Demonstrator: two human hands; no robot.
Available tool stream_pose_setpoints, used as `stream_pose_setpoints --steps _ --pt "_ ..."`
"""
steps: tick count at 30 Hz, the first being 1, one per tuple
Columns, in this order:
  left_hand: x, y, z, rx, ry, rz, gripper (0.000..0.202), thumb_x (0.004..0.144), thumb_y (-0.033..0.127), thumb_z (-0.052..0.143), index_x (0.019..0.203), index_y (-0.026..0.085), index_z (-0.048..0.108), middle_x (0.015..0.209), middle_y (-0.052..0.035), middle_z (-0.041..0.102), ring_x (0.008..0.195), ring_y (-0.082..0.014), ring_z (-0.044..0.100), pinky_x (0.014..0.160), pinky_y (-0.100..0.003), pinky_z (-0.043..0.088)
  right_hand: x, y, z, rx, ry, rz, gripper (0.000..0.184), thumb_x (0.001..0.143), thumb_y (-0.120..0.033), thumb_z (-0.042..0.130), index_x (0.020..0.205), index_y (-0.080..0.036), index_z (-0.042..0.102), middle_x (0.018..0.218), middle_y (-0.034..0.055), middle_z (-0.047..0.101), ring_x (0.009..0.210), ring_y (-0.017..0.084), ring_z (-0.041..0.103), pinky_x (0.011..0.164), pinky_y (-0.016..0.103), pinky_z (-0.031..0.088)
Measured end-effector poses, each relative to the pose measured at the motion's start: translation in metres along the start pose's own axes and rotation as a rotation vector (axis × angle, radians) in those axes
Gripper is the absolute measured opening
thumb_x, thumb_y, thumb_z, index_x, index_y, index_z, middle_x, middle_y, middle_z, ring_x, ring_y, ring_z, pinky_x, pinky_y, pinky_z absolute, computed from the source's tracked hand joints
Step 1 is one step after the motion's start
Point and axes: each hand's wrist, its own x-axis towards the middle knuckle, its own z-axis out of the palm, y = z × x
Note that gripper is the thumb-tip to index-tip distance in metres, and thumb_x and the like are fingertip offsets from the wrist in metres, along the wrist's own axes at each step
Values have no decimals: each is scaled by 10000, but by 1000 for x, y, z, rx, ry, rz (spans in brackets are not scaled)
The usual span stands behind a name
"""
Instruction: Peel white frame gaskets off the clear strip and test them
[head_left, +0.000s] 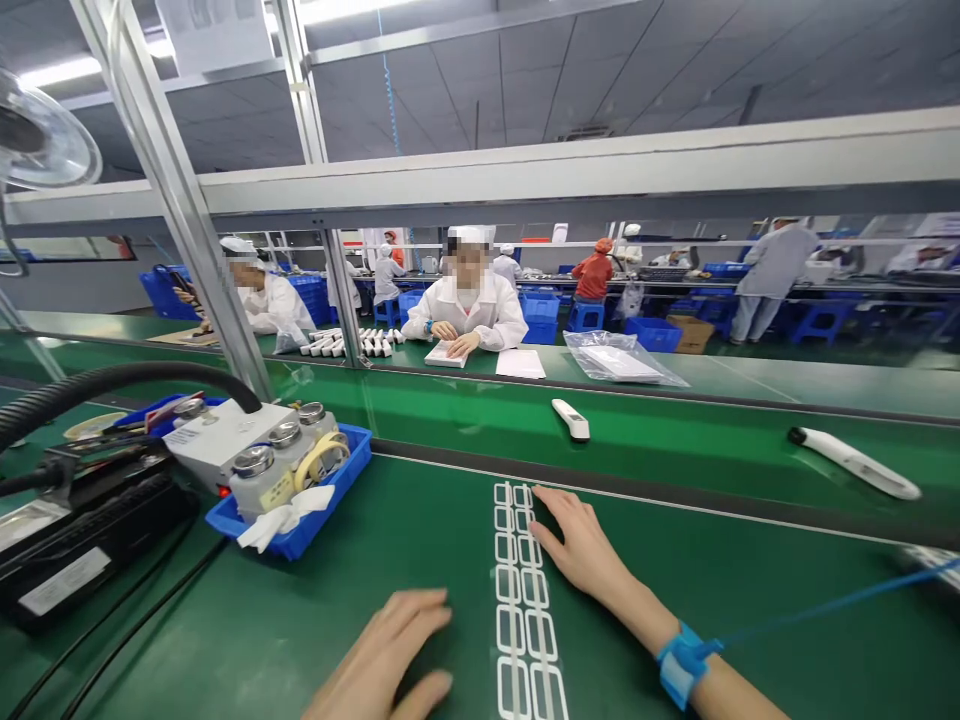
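My left hand (390,650) lies flat on the green bench mat, fingers together and stretched out, just left of a double strip of white rectangular frame-shaped pieces (521,600). My right hand (577,545) rests palm down at the strip's far end, fingers extended and touching the upper right pieces. A blue wrist strap (682,665) with a blue cord circles my right wrist. Neither hand holds anything.
A blue tray (300,500) with metal-capped bottles, a tape roll and a white cloth stands left. Black equipment with a hose (90,520) sits at far left. Two white wand-like devices (571,420) (855,465) lie on the conveyor belt. Workers in white coats (469,310) sit opposite.
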Motion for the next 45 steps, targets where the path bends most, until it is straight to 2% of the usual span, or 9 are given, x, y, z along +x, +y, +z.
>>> stream_pose_setpoints --steps 4,8,13,18,24,30,33,37,45 --pt "100 19 24 118 16 -39 653 858 501 422 1390 133 330 1455 -147 333 1353 -303 252 1099 -506 219 -1 -4 -2 30 -37 28 439 875 -300 444 1297 -182 472 1248 122 532 1174 280 437 966 434 362" --pt "152 24 39 -26 79 24 577 831 392 475 1341 141 379 1374 -149 452 1298 -302 346 1092 -507 179 -5 -8 -7 99 -85 -28 416 876 -316 486 1285 -243 488 1257 90 528 1169 281 425 966 433 355" --pt "151 23 38 -123 56 85 457 747 237 549 1196 197 476 1180 -91 580 1092 -259 498 954 -404 375 -4 -13 -12 166 -102 -76 466 841 -286 562 1295 -255 461 1243 82 534 1130 280 445 947 434 358" --pt "149 22 35 -174 39 129 478 745 160 529 1213 209 442 1162 -72 568 1087 -226 483 952 -366 363 8 -14 -10 239 -131 -104 520 801 -236 579 1296 -248 419 1203 75 545 1098 263 463 924 412 367" --pt "151 22 34 -98 74 44 540 705 294 634 1195 178 440 1176 -107 535 1119 -286 432 950 -435 327 23 -15 1 215 -61 -95 455 709 1 428 1125 -175 479 1073 84 564 1008 232 485 895 390 372" --pt "151 23 32 -99 59 40 489 633 287 690 1072 187 499 978 -61 572 970 -261 486 883 -415 367 25 -20 6 126 -3 -88 209 775 -65 477 931 -193 533 867 47 552 874 237 497 783 375 393" --pt "150 24 32 -118 58 45 515 624 292 704 1085 185 502 1009 -70 571 991 -270 485 895 -421 359 25 -20 7 135 7 -73 127 780 -87 495 834 -200 515 815 34 530 839 233 487 760 372 387" --pt "148 25 32 -170 66 61 606 610 291 729 1156 204 484 1165 -93 541 1120 -297 433 968 -446 298 25 -19 8 144 30 -59 123 749 -88 505 761 -203 464 808 38 508 819 234 458 744 378 380" --pt "150 20 38 -423 94 29 610 553 215 759 1115 214 521 1054 -62 555 1013 -263 490 920 -418 366 23 -16 6 359 35 -95 97 789 -120 428 798 -216 429 764 -2 512 708 172 481 658 307 408"
